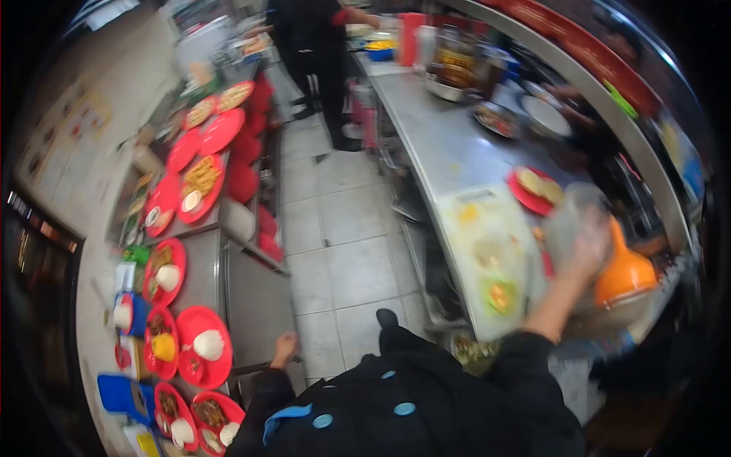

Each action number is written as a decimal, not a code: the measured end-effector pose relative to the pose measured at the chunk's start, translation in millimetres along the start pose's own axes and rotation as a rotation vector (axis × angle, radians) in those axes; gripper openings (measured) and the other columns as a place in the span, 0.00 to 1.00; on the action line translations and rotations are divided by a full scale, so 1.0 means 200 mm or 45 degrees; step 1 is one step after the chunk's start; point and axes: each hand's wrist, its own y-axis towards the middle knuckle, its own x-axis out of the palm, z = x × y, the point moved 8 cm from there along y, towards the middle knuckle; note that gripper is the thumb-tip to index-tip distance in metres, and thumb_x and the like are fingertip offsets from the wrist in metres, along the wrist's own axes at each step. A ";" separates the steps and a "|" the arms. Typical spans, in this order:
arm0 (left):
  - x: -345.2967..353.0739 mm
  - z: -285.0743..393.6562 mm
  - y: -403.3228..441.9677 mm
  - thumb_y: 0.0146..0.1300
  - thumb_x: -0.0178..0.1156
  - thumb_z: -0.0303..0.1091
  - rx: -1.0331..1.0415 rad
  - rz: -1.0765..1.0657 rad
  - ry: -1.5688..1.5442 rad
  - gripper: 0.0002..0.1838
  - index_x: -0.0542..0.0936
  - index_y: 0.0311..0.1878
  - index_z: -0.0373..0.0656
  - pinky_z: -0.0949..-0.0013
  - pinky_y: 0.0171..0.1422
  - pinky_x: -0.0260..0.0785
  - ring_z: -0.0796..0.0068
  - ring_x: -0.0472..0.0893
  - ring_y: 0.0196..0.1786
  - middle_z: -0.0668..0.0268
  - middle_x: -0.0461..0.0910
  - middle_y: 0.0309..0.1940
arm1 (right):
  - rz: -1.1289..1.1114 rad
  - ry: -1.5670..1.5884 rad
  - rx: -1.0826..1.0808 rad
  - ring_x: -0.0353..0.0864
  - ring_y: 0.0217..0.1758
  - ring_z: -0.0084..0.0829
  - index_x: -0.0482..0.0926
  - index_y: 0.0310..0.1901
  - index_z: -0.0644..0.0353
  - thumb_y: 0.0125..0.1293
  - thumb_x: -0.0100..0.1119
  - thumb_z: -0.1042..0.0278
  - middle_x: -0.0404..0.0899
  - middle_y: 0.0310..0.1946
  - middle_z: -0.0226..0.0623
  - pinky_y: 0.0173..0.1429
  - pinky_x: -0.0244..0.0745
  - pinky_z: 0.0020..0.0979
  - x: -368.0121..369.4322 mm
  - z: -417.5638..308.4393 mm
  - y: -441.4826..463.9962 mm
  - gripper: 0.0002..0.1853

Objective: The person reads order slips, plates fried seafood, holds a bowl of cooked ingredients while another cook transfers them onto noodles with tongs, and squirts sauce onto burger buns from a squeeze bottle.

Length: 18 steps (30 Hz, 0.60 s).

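My right hand (591, 240) reaches over the right-hand counter, smeared by motion. It overlaps a translucent, container-like thing (576, 206); whether the fingers grip it cannot be made out. Just right of this hand is a bright orange object (626, 270), its kind unclear. A red plate (535, 190) with pale, roundish food lies beyond the hand. Left of my forearm is a white cutting board (474, 232) with food scraps and a green leaf topped with something orange (499, 294). My left hand (285, 350) hangs low beside the steel cabinet, fingers curled, with nothing visible in it.
Red plates (205, 343) with rice and meat line the left counter, with fries (202, 177) farther along. A person in dark clothes (324, 68) stands in the tiled aisle (354, 221). Pans (495, 119) and a large jar (454, 59) occupy the right counter, under a metal shelf.
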 end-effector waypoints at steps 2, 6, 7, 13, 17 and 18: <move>0.08 0.17 0.17 0.62 0.54 0.33 0.100 -0.005 0.084 0.07 0.79 0.37 0.42 0.70 0.21 0.67 0.76 0.76 0.20 0.66 0.77 0.21 | -0.043 0.182 0.036 0.70 0.61 0.44 0.67 0.63 0.60 0.68 0.39 0.65 0.71 0.57 0.47 0.65 0.65 0.41 0.06 0.10 -0.07 0.23; 0.37 0.58 0.41 0.56 0.57 0.30 0.042 -0.249 0.368 0.13 0.79 0.46 0.45 0.72 0.25 0.70 0.75 0.79 0.25 0.66 0.80 0.27 | -0.059 0.624 0.170 0.67 0.65 0.43 0.64 0.65 0.66 0.73 0.35 0.61 0.72 0.58 0.52 0.70 0.60 0.37 0.11 -0.29 -0.12 0.24; 0.37 0.71 0.47 0.56 0.57 0.30 0.029 -0.208 0.324 0.13 0.79 0.46 0.45 0.72 0.25 0.70 0.75 0.79 0.25 0.66 0.80 0.27 | -0.148 1.264 0.620 0.70 0.61 0.38 0.67 0.61 0.68 0.70 0.42 0.65 0.73 0.55 0.49 0.66 0.65 0.33 0.39 -0.31 -0.14 0.22; -0.14 1.88 0.63 0.66 0.55 0.36 0.394 -0.290 0.228 0.14 0.75 0.53 0.45 0.70 0.36 0.74 0.76 0.80 0.34 0.67 0.80 0.37 | -0.519 2.066 0.823 0.68 0.28 0.17 0.75 0.50 0.63 0.67 0.54 0.64 0.66 0.21 0.23 0.35 0.69 0.21 0.87 -1.79 0.10 0.14; -1.15 2.38 0.59 0.60 0.56 0.28 0.606 0.351 0.102 0.16 0.74 0.52 0.42 0.74 0.38 0.71 0.79 0.77 0.36 0.66 0.79 0.36 | -1.018 2.601 0.502 0.73 0.32 0.22 0.71 0.57 0.65 0.64 0.60 0.64 0.71 0.32 0.30 0.33 0.73 0.23 1.08 -2.89 0.31 0.22; -1.44 2.44 0.59 0.58 0.56 0.29 0.749 0.597 0.233 0.16 0.76 0.51 0.42 0.73 0.38 0.71 0.78 0.78 0.35 0.66 0.80 0.36 | -1.286 2.510 0.558 0.76 0.35 0.24 0.70 0.57 0.66 0.63 0.59 0.70 0.74 0.37 0.33 0.35 0.75 0.23 0.97 -3.15 0.39 0.21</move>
